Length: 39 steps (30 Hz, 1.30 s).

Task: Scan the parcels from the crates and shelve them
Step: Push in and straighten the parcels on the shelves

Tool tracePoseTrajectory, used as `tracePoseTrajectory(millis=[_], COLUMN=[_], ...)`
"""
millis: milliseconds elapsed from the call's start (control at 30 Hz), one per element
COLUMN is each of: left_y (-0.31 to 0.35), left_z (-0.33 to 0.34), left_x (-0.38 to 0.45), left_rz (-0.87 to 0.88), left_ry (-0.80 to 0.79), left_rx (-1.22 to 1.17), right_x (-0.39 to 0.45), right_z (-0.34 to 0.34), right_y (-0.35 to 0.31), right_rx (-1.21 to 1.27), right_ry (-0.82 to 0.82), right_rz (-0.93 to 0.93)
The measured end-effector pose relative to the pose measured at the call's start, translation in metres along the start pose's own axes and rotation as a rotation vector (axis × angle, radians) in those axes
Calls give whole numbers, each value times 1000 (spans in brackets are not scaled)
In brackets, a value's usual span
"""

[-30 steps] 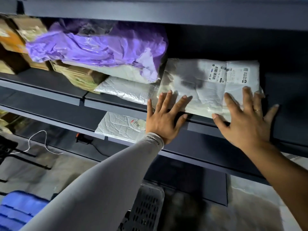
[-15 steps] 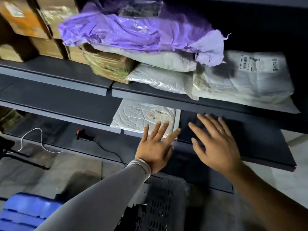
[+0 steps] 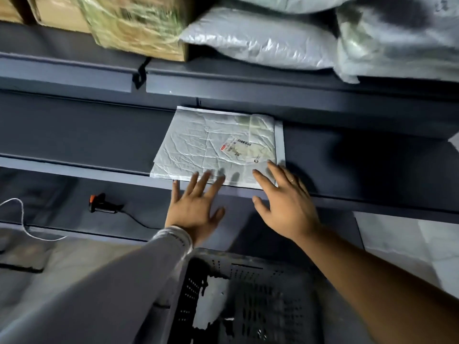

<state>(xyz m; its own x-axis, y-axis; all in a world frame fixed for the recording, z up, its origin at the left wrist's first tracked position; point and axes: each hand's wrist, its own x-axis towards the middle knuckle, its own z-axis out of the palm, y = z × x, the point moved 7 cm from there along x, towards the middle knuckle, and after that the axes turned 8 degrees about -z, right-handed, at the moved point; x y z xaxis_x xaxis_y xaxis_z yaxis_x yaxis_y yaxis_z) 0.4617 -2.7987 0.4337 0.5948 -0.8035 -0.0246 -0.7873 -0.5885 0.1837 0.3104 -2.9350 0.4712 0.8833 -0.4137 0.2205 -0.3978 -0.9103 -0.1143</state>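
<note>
head view: flat white crinkled plastic mailer (image 3: 213, 147) lies label-up on the middle grey shelf (image 3: 82, 135), its near edge overhanging. my left hand (image 3: 196, 207) and right hand (image 3: 285, 204), fingers spread and holding nothing, hover at that edge, probably to square it inward.

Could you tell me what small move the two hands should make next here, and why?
Probably lower both hands to the grey crate below for another parcel. The left hand and right hand are open and hold nothing. The flat white parcel already lies on the middle shelf, and something pale shows inside the crate, though blur hides what it is.
</note>
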Motion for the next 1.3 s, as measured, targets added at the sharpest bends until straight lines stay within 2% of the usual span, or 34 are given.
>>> tracePoseTrajectory(millis=[167, 367, 533, 633, 1000, 1300], left_y=[-30, -50, -54, -48, -50, -53], left_z=[9, 10, 20, 30, 46, 38], left_x=[47, 80, 95, 98, 93, 63], left_rz=[-76, -51, -33, 21, 63, 118], left_ry=[86, 121, 21, -27, 73, 111], left_rx=[-49, 44, 108, 112, 170, 98], right_x=[36, 49, 53, 53, 57, 33], right_z=[47, 70, 79, 86, 101, 90], right_y=[14, 23, 26, 26, 21, 7], right_rx=[-2, -22, -61, -44, -54, -83], right_ry=[-113, -119, -107, -109, -153, -34], right_rz=[102, 139, 127, 143, 65, 38])
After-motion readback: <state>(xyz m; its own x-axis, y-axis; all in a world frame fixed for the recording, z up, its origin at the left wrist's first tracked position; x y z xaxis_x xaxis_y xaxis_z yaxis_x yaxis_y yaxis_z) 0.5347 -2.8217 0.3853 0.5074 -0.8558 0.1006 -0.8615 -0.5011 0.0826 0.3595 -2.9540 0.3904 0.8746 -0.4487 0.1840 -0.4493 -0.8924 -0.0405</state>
